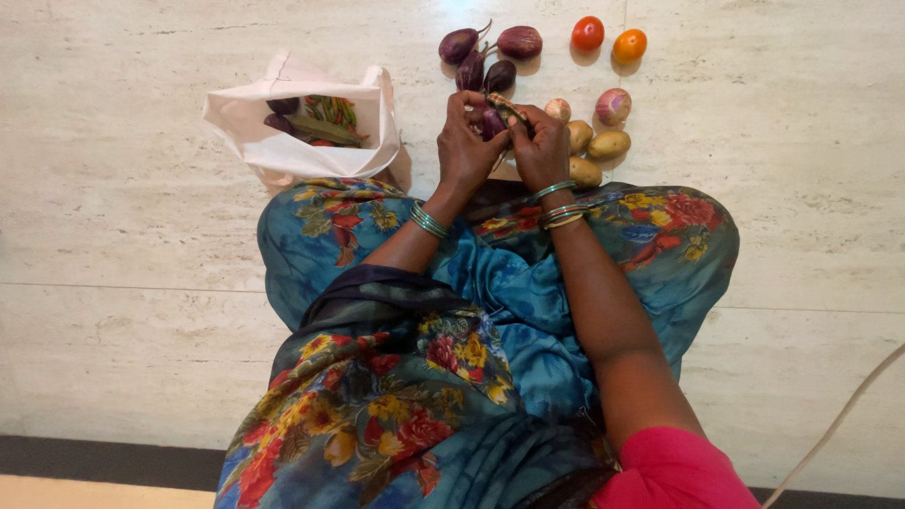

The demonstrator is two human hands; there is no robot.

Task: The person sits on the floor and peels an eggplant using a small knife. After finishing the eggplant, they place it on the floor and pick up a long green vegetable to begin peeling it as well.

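Observation:
My left hand (464,141) and my right hand (539,143) meet in front of my knees, both closed around a small purple eggplant (492,123). A green-and-brown stalk end (506,106) shows between my fingers. Just beyond my hands lies a cluster of purple eggplants (490,52) on the stone floor. Green bangles ring both wrists.
An open white cloth bag (292,151) at the left holds eggplants and green pods. Two tomatoes (608,40), an onion (614,106) and several potatoes (594,146) lie right of my hands. I sit on a pale stone floor (141,236). A pale cord (839,424) crosses bottom right.

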